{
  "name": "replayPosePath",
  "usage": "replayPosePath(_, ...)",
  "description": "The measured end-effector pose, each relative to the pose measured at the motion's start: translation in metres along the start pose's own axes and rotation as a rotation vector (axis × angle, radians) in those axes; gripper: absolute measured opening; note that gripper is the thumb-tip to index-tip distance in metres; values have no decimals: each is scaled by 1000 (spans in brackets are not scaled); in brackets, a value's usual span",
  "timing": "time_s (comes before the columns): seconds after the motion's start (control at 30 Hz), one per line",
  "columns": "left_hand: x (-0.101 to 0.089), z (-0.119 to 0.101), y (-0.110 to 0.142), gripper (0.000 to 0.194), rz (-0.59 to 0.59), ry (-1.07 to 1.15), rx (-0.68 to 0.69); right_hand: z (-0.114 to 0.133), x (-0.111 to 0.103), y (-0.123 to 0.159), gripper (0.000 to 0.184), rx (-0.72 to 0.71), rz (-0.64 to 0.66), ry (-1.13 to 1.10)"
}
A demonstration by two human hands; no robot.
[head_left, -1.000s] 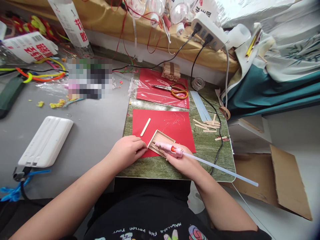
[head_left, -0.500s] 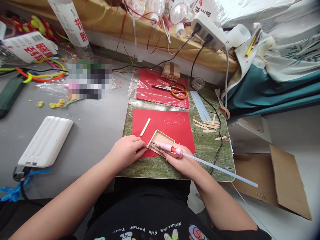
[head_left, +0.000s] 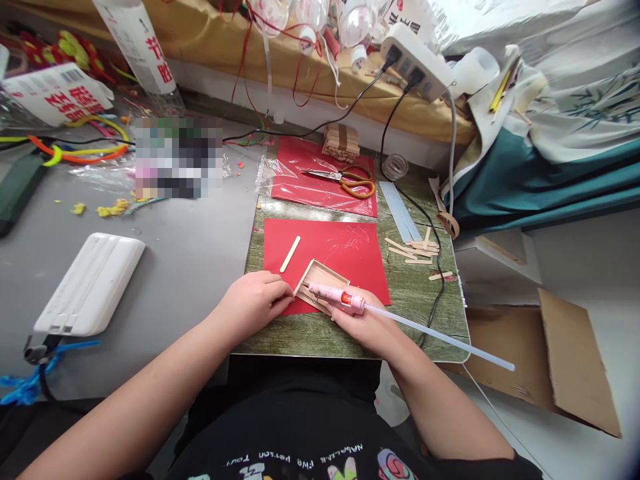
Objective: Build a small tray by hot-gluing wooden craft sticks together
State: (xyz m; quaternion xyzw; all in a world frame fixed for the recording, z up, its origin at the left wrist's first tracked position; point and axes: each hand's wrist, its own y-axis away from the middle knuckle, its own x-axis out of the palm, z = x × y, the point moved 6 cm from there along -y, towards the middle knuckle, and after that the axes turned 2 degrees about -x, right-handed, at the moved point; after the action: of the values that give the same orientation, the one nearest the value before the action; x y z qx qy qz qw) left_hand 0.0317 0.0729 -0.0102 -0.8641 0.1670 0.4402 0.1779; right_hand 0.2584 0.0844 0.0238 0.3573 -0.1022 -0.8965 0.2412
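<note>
My right hand (head_left: 361, 320) is closed around a pink hot glue gun (head_left: 330, 294), and a long translucent glue stick (head_left: 440, 337) juts from its back end toward the lower right. The gun's nozzle reaches into the left corner of a small tray-like frame of wooden craft sticks (head_left: 325, 275). That frame rests on a red sheet (head_left: 360, 253). At its left corner, the fingertips of my left hand (head_left: 263, 293) are pinched on the frame's edge. One loose craft stick (head_left: 290, 254) lies on the red sheet just beyond my left hand.
Scissors (head_left: 357, 181) lie on a wrapped red pack (head_left: 300, 180), with bundled craft sticks (head_left: 341, 143) behind. Glue sticks (head_left: 400, 210) and loose craft sticks (head_left: 413, 250) sit to the right, near a black cable (head_left: 436, 247). A white device (head_left: 90, 283) is at left.
</note>
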Motion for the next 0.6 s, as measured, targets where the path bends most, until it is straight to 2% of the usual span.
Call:
replayPosePath(0.3, -2, -2, 0, 22, -5, -10, 0, 9, -2, -1, 43, -37, 45, -34)
replayPosePath(0.6, -1, -1, -1, 21, -5, -14, 15, 11, -5, -3, 43, -50, 35, -38)
